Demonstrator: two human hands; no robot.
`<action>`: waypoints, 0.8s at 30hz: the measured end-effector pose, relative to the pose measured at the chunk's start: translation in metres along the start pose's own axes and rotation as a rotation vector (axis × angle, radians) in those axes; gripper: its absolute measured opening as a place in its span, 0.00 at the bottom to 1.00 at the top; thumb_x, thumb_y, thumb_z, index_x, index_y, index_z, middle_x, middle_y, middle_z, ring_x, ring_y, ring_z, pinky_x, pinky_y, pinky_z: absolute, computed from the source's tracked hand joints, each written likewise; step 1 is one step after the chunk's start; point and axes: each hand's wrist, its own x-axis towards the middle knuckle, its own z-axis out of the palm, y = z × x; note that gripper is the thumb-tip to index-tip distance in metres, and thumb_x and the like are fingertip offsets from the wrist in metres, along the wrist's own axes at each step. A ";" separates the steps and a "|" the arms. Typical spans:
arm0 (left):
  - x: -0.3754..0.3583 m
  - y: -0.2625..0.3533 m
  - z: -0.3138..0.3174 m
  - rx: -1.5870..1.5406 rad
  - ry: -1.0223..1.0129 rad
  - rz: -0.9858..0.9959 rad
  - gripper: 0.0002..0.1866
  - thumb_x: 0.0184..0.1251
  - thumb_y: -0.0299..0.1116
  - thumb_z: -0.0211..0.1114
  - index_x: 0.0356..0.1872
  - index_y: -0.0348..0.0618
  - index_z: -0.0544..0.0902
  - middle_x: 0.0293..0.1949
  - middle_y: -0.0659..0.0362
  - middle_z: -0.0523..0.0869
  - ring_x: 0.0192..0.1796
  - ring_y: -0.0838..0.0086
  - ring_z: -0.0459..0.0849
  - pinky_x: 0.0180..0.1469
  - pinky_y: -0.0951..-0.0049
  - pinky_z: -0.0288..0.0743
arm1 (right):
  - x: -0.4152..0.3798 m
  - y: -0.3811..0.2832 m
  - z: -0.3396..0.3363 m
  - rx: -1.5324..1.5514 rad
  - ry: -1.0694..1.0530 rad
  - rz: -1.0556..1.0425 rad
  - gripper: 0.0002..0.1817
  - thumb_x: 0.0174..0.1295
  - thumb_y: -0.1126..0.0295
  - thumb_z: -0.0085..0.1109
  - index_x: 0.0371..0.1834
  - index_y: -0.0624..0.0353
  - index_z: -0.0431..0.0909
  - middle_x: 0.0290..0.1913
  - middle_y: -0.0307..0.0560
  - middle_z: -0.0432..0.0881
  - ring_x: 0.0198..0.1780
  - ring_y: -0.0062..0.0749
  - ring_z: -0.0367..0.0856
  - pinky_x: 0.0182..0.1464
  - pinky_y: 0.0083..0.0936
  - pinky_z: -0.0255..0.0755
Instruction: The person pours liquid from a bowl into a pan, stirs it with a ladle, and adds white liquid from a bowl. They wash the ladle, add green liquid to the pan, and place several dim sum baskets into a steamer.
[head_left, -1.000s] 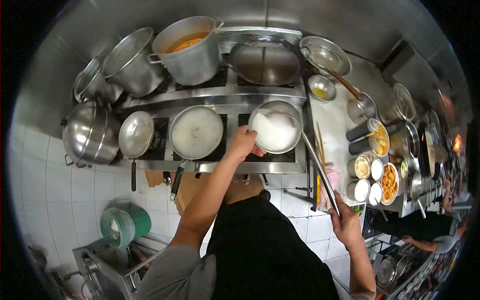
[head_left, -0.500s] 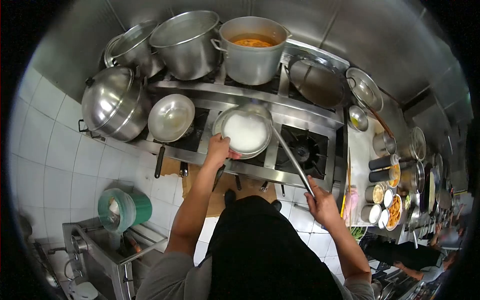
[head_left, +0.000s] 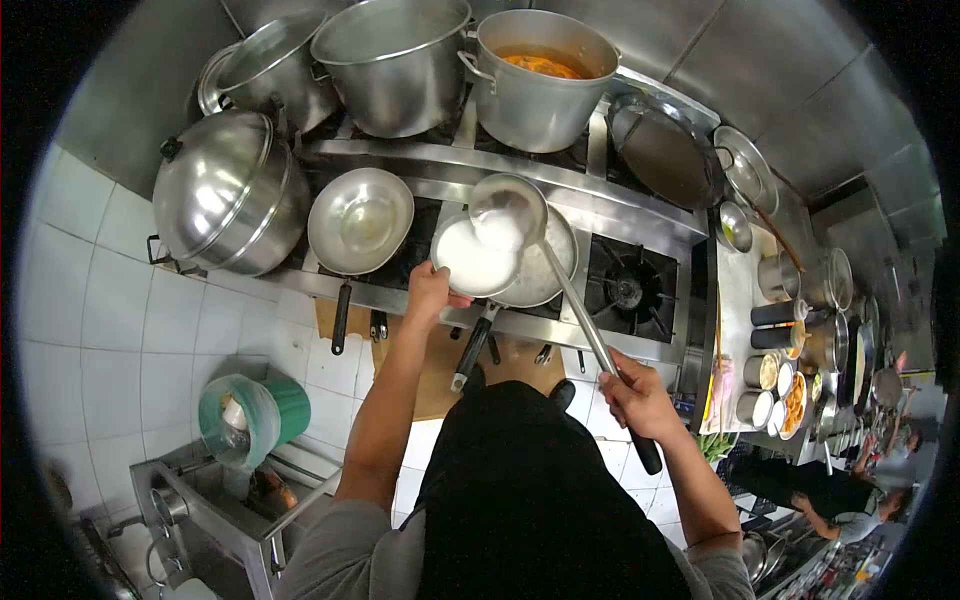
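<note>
My left hand (head_left: 432, 294) grips the rim of a metal bowl of white liquid (head_left: 476, 258) above the stove (head_left: 390, 292). In my right hand (head_left: 638, 398) is the long handle of a ladle (head_left: 508, 212), whose cup is tilted over the bowl with some white liquid in it. Partly under the bowl and ladle sits a frying pan (head_left: 555, 270) with a black handle toward me. To the left, another pan (head_left: 361, 222) rests on a burner, nothing touching it.
Large pots line the back, one holding orange food (head_left: 545, 100). A domed steamer (head_left: 225, 190) stands at left, a bare burner (head_left: 628, 288) at right. Beyond are bottles (head_left: 778, 312) and containers. A green bin (head_left: 288, 408) is lower left. A person (head_left: 830, 505) is at far right.
The ladle has risen and tilted above the bowl, and my right hand now sits farther up its handle. The bowl has shifted left relative to the pan, uncovering more of it. The view has shifted.
</note>
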 end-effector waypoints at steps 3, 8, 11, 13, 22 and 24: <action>0.005 -0.002 -0.005 -0.014 -0.008 -0.024 0.12 0.70 0.24 0.47 0.49 0.25 0.72 0.32 0.40 0.85 0.24 0.57 0.87 0.23 0.66 0.86 | -0.006 -0.004 0.004 -0.455 0.181 -0.331 0.25 0.67 0.73 0.56 0.68 0.64 0.69 0.25 0.58 0.80 0.22 0.41 0.80 0.30 0.33 0.73; 0.009 0.000 -0.002 -0.029 -0.052 -0.021 0.13 0.70 0.24 0.46 0.49 0.24 0.71 0.34 0.39 0.85 0.26 0.57 0.88 0.24 0.67 0.87 | 0.002 0.003 0.011 -0.594 0.249 -0.434 0.27 0.64 0.74 0.59 0.67 0.67 0.68 0.30 0.68 0.80 0.31 0.57 0.83 0.36 0.38 0.76; 0.010 0.002 0.001 -0.026 -0.069 -0.019 0.14 0.71 0.25 0.45 0.50 0.23 0.71 0.35 0.39 0.85 0.27 0.58 0.88 0.26 0.68 0.88 | 0.013 0.020 0.018 -0.679 0.313 -0.581 0.27 0.64 0.75 0.59 0.67 0.68 0.68 0.30 0.68 0.81 0.31 0.58 0.83 0.36 0.39 0.76; 0.012 0.003 0.003 -0.037 -0.068 -0.020 0.14 0.70 0.25 0.45 0.49 0.23 0.71 0.35 0.39 0.85 0.28 0.58 0.89 0.26 0.68 0.88 | 0.016 0.023 0.026 -0.575 0.284 -0.518 0.28 0.64 0.75 0.59 0.67 0.68 0.67 0.32 0.68 0.81 0.30 0.59 0.82 0.35 0.40 0.76; 0.024 -0.003 0.002 0.030 -0.057 0.003 0.12 0.69 0.24 0.45 0.46 0.25 0.71 0.33 0.39 0.85 0.27 0.57 0.88 0.25 0.66 0.87 | 0.010 0.001 0.031 0.411 -0.074 0.148 0.23 0.72 0.72 0.51 0.69 0.60 0.66 0.23 0.36 0.69 0.15 0.16 0.63 0.17 0.19 0.61; 0.026 -0.004 0.000 0.025 -0.063 -0.012 0.12 0.69 0.24 0.45 0.47 0.24 0.70 0.33 0.39 0.85 0.26 0.57 0.88 0.25 0.66 0.87 | 0.006 -0.005 0.029 0.356 -0.050 0.107 0.22 0.71 0.72 0.51 0.68 0.59 0.68 0.23 0.36 0.69 0.16 0.16 0.64 0.17 0.19 0.62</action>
